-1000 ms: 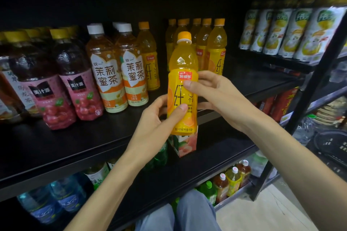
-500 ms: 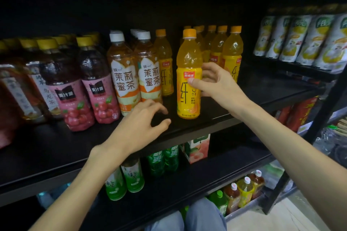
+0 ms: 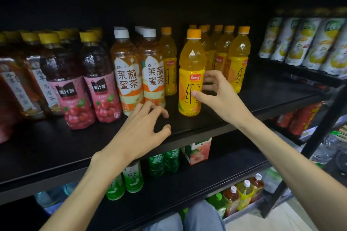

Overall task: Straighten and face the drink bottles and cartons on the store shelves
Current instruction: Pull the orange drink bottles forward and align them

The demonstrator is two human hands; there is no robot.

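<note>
Orange bottle (image 3: 191, 73) pinched by right hand (image 3: 221, 97); left hand (image 3: 139, 133) loose

Single view only, head-worn wide-angle camera. Looks forward and slightly down at the black shelf (image 3: 56, 148) from close range, arm's length at most. Front edge of the shelf crosses mid-frame, rising to the right. Lower shelves visible beneath it; the wearer's knees (image 3: 184, 219) show at the bottom edge. Straight lines bow near the frame borders.
</note>
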